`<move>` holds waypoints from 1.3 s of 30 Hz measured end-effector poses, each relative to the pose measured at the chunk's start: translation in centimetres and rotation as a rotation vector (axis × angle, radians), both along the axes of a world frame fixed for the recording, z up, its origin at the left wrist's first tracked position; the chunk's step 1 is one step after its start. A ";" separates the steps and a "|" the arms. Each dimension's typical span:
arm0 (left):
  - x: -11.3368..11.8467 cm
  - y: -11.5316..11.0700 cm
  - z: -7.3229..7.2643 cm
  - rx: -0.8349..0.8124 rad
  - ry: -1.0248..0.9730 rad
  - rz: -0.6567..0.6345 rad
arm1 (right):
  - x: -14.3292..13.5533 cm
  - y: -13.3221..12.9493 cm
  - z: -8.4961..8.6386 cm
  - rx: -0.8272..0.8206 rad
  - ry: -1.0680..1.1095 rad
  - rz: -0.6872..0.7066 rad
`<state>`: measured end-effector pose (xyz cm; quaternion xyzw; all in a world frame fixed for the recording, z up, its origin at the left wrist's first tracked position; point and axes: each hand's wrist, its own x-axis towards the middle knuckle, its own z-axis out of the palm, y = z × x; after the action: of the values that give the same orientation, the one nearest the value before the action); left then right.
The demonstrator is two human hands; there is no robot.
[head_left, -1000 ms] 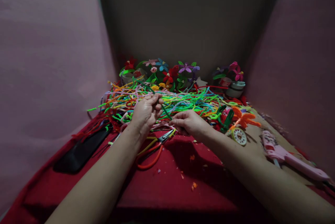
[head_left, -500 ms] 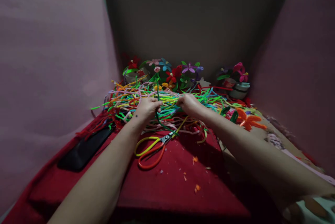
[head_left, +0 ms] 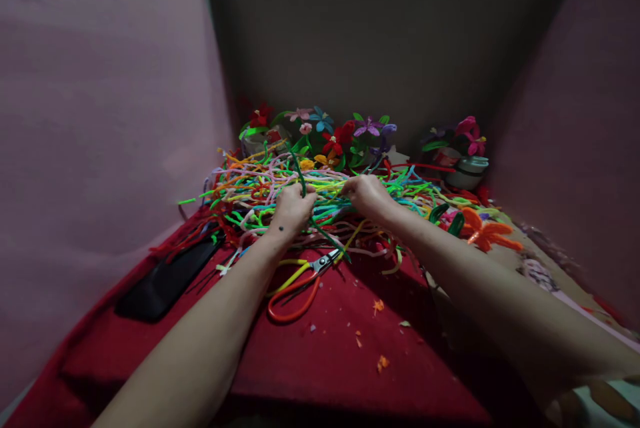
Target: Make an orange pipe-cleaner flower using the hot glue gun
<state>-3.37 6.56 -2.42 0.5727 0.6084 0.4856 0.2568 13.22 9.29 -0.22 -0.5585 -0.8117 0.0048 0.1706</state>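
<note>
My left hand (head_left: 296, 207) is closed around a dark green pipe cleaner (head_left: 302, 175), which sticks up above the fist and trails out below toward the scissors. To its right, my right hand (head_left: 367, 195) has its fingers pinched together over the pile of coloured pipe cleaners (head_left: 325, 211); what is between the fingertips I cannot make out. Scissors (head_left: 303, 288) with one yellow and one red handle lie on the red cloth (head_left: 350, 361) below my hands, their blades toward the pile.
A black phone (head_left: 163, 281) lies at the left. Behind the pile stand several pipe-cleaner flowers (head_left: 337, 138) and a lidded jar (head_left: 467, 171). An orange flower (head_left: 487, 229) lies at the right. Orange scraps (head_left: 383, 364) dot the cloth. Pink walls (head_left: 100, 115) rise on both sides.
The view has shifted slightly. My left hand has turned a little, and the dark green pipe cleaner now leans left at its top. My right hand stays pinched over the pile.
</note>
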 end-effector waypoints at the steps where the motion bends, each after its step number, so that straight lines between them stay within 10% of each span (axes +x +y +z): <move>1: 0.0 -0.1 0.2 0.020 -0.011 0.011 | 0.0 0.0 0.3 0.028 0.009 -0.013; 16: -0.4 0.5 -0.7 -0.172 -0.181 -0.223 | -0.4 -2.7 -1.0 -0.019 -0.448 0.312; 29: 0.2 0.1 -0.6 -0.234 -0.134 -0.262 | -0.1 -5.0 -2.3 0.024 -0.520 0.299; 39: 0.5 0.2 -1.8 -0.249 -0.065 -0.207 | -0.2 -0.3 3.0 -0.053 -0.343 0.023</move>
<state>-2.86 6.75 -4.23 0.5803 0.5929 0.3957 0.3939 13.03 9.00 2.75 -0.5462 -0.8348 -0.0673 0.0149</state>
